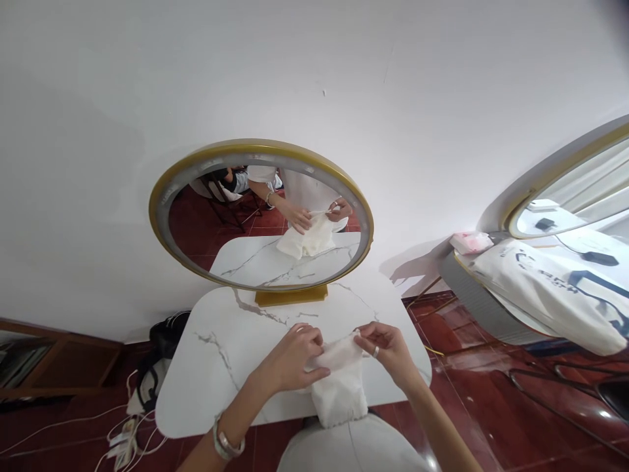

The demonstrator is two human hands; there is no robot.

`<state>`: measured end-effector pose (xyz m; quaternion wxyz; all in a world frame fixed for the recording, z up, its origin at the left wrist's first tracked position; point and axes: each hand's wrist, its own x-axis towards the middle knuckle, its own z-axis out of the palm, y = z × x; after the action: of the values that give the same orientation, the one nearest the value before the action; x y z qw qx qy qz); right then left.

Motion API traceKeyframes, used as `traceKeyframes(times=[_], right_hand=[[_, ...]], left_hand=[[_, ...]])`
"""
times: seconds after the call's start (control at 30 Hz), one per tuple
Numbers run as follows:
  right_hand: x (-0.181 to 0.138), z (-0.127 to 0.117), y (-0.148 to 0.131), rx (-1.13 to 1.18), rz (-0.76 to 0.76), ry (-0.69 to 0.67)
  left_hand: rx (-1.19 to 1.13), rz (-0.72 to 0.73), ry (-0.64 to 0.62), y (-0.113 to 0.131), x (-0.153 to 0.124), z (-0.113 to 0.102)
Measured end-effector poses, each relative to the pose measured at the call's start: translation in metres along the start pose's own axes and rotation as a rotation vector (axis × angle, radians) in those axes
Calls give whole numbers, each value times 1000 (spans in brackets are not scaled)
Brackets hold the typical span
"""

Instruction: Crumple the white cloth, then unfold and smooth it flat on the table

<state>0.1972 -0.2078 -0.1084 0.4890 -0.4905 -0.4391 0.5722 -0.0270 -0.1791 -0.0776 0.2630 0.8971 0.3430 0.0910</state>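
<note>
A white cloth (340, 390) was held up at the near edge of a white, grey-veined table (206, 377), its lower part hung past the edge above the wearer's pale clothing. Its upper right corner was pinched between the thumb and fingertips of the right hand (386, 347), on which a ring (376, 352) was worn. The fingers of the left hand (295, 357) were bent at the cloth's left side, with the thumb laid across it; whether fabric was gripped there could not be told. Both hands and the cloth were reflected in a gold-rimmed mirror (260, 216). Dark lettering was printed on a white bag (545, 288) at the right, too distorted to be read, beside a pink-and-white packet (472, 242).
</note>
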Motion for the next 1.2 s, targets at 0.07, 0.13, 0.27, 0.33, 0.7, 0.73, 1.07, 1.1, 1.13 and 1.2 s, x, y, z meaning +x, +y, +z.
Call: traceKeyframes(times=[0.07, 0.13, 0.27, 0.33, 0.7, 0.73, 1.07, 1.1, 1.13, 1.2], right_hand=[[3, -5, -10, -13, -3, 2], [5, -12, -18, -32, -42, 18], [8, -29, -34, -58, -143, 73], [9, -41, -42, -76, -174, 121], [35, -107, -84, -144, -376, 502], [37, -110, -85, -169, -396, 535], [0, -122, -90, -172, -612, 595], [-3, -122, -89, -214, -602, 595], [-6, -121, -88, -245, -577, 602], [-12, -119, -86, -238, -524, 628]], left_hand=[[-22, 24, -7, -1, -2, -2], [-18, 23, 0, -2, -3, -4], [53, -25, 18, -5, -9, -13], [21, -35, 21, -10, -13, -20], [-178, -235, 361, -30, -6, -71], [-180, -231, 405, -29, -4, -75], [24, -54, 736, 3, -14, -94], [60, -33, 723, 6, -16, -92], [90, -21, 700, 8, -17, -90], [110, -37, 648, 12, -21, -82]])
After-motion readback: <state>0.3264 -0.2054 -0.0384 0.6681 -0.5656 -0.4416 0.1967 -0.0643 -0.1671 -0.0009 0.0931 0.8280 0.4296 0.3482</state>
